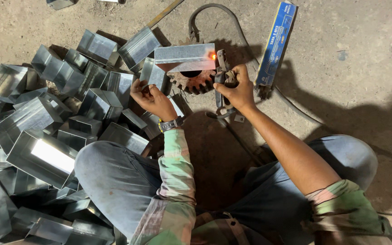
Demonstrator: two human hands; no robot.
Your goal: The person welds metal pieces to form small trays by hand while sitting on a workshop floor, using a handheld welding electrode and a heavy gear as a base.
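1. A heap of sheet-metal boxes [46, 136] covers the left of the concrete floor [355, 68]. They are grey, shiny, rectangular and open on one side, lying tilted at all angles and touching one another; several catch bright glare.
2. The person sits on the floor in blue trousers and a green patterned shirt, the left knee [114, 177] pressed against the edge of the heap.
3. The left hand [153, 100], with a dark wristwatch [171, 124] on its wrist, is curled with its fingertips pinched on the edge of a box at the rim of the heap, just below the raised piece.
4. The box being worked [184, 56] is a folded grey sheet-metal piece, rectangular, smooth and reflective. It lies flat on top of a rusty toothed gear wheel [192, 80], covering most of it. At its right end a small orange glow [213, 56] shows where the metal is hot.
5. The right hand [234, 88] is clenched around a welding electrode holder [223, 81], dark and worn, its tip meeting the glowing spot.
6. A dark cable [214, 11] loops on the floor behind the gear.
7. Right of the hand lies a long blue carton [275, 45], open at its lower end, with thin rods showing there.
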